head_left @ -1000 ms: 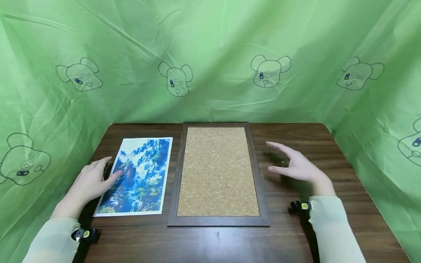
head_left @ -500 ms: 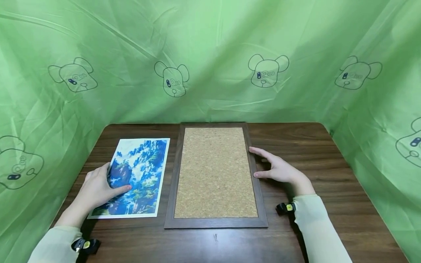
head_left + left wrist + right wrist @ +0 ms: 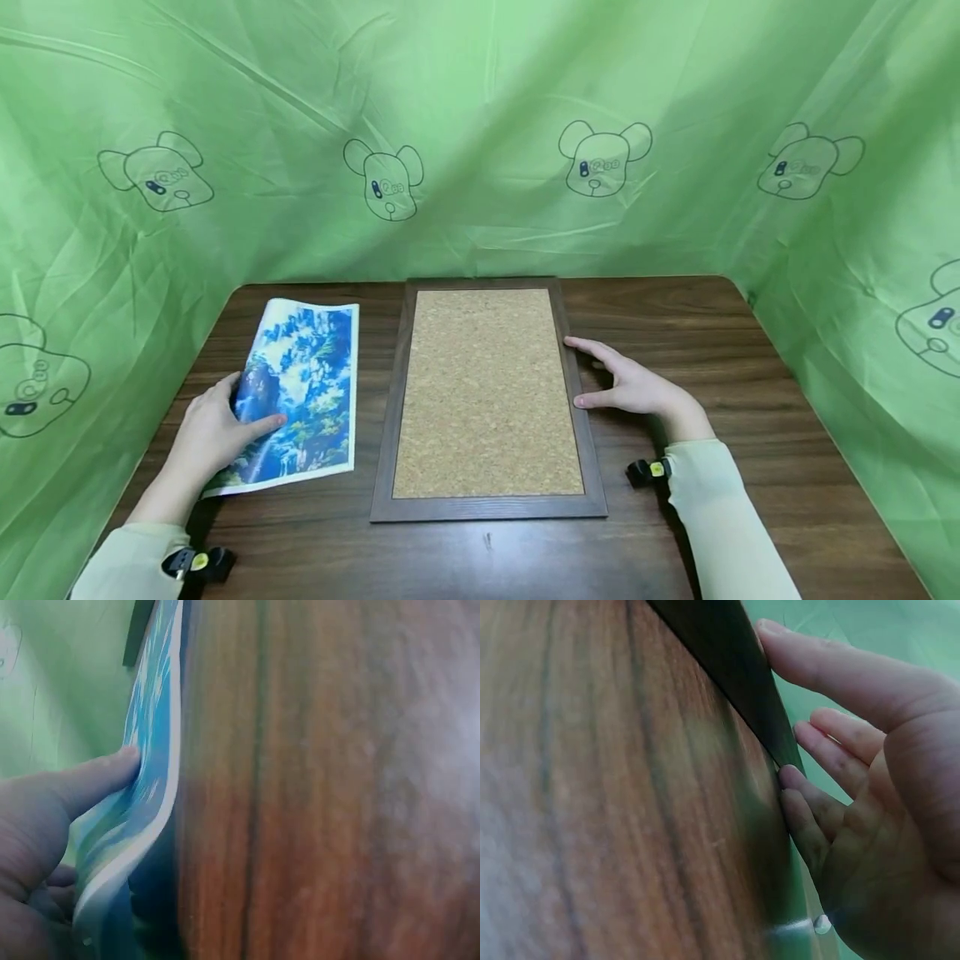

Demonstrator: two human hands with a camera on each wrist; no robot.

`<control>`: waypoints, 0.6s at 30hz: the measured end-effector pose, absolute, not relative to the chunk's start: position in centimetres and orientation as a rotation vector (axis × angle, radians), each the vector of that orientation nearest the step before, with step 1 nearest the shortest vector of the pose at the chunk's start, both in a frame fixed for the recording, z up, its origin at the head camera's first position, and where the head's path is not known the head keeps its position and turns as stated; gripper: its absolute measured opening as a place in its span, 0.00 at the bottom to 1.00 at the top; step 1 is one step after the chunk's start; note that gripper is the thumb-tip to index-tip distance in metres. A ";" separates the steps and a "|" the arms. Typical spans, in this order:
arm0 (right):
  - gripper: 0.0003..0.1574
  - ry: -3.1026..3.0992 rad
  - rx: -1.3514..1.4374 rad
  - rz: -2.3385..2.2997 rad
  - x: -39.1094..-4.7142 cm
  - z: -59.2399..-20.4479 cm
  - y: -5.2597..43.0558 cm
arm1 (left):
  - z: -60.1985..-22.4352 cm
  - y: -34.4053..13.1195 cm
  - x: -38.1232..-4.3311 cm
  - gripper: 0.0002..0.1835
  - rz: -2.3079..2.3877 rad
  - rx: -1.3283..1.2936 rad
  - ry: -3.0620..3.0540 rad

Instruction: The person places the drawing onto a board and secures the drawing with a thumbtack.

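Note:
On the left, my left hand (image 3: 213, 429) pinches the left side of a printed landscape picture (image 3: 311, 367), thumb on top and fingers under the edge. The sheet shows blue mountains and trees with a white border; it bows, with its right side raised off the table. In the left wrist view the thumb (image 3: 105, 780) presses the curved sheet (image 3: 154, 787). A cork board (image 3: 487, 392) with a dark brown wooden frame lies flat in the middle. My right hand (image 3: 633, 383) touches the frame's right edge with thumb and fingertips; in the right wrist view its fingers lie along the dark edge (image 3: 742, 682).
Everything lies on a dark wood-grain table (image 3: 675, 308) with rounded back corners. A green cloth (image 3: 480, 125) printed with bear heads encloses it at the back and both sides. Each wrist carries a small black camera.
My right hand has come left to the cork board's frame. The left hand has taken hold of the picture, whose right side has risen and shifted slightly left.

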State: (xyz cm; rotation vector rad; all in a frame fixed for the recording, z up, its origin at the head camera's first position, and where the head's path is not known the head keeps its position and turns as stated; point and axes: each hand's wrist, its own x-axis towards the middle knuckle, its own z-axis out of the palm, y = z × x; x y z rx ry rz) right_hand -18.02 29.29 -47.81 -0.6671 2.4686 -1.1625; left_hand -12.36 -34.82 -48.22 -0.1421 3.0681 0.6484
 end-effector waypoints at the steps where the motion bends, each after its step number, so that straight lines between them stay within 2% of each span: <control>1: 0.61 2.464 -0.664 -1.169 -18.0 -47.8 29.3 | -48.2 -34.9 -12.4 0.65 0.672 -0.168 3.066; 6: 0.61 2.457 -0.661 -1.172 -18.1 -47.9 29.3 | -47.9 -35.4 -12.7 0.60 0.840 -0.289 3.013; 11: 0.61 2.451 -0.642 -1.171 -18.2 -48.0 29.3 | -47.4 -35.4 -13.2 0.54 1.237 -0.356 2.927; 18: 0.61 2.482 -0.617 -1.151 -18.2 -48.0 29.2 | -46.5 -35.0 -14.2 0.36 2.004 -0.341 2.616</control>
